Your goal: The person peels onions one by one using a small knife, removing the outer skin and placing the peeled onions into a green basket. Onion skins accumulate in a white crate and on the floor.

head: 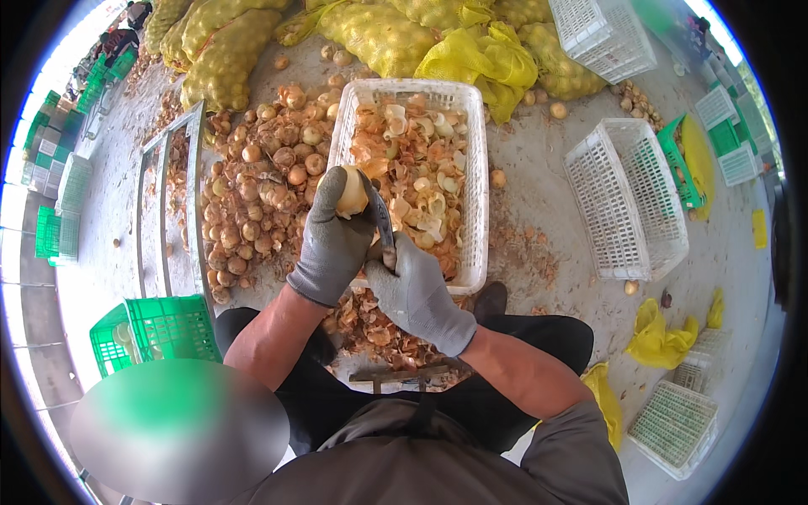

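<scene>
My left hand (332, 243), in a grey coated work glove, holds a pale, partly peeled onion (351, 192) upright between thumb and fingers. My right hand (416, 291), gloved alike, is closed on the handle of a knife (383, 222). The dark blade points up and lies close to the onion's right side. Both hands are over the near left part of a white plastic crate (478, 189) that holds onion skins (435, 148) and pale peeled layers. Unpeeled onions (251, 153) with brown skins lie heaped on the floor to the left of the crate.
Yellow mesh sacks of onions (379, 41) lie beyond the crate. White crates (622, 202) stand at the right, a green crate (170, 328) at the lower left beside a metal frame (163, 208). Loose skins (372, 322) cover the floor between my legs. People are far off at the upper left.
</scene>
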